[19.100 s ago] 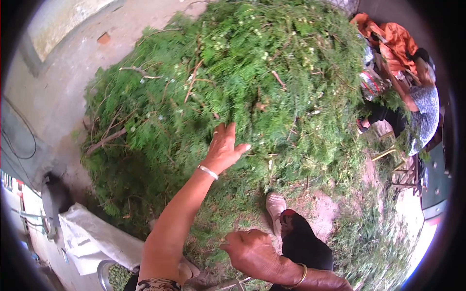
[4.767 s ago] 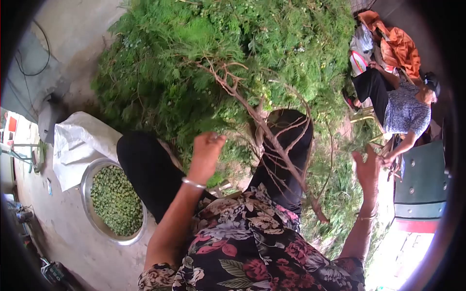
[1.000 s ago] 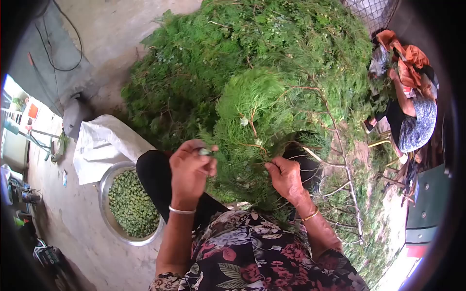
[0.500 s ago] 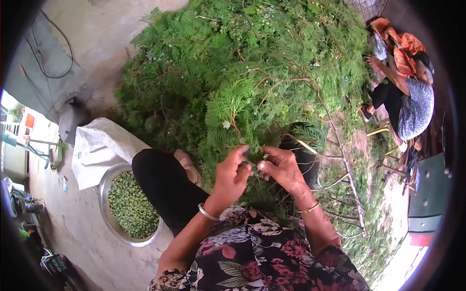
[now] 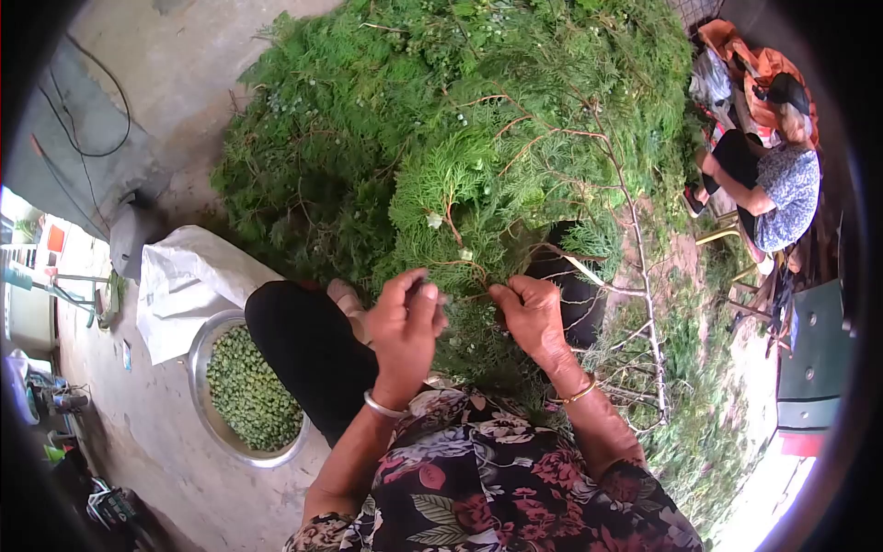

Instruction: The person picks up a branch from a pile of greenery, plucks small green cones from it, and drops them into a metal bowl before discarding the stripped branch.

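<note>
My right hand pinches the reddish stem of a green leafy sprig, which points away from me over the pile. To its left, my left hand is raised with curled fingers, slightly blurred; whatever it may hold is too small to name. A pale cone sits on the sprig. Beyond both hands lies a large heap of cut green branches. At the left, a metal basin holds a heap of small green cones.
A white sack lies behind the basin, beside my bent knee. A long bare branch extends down the right side. Another person in a dark cap sits at the far right. Cables run at the upper left.
My left hand has moved left and away from my right hand, which keeps hold of the stem. The other person has sat more upright and drawn their arm back from the pile.
</note>
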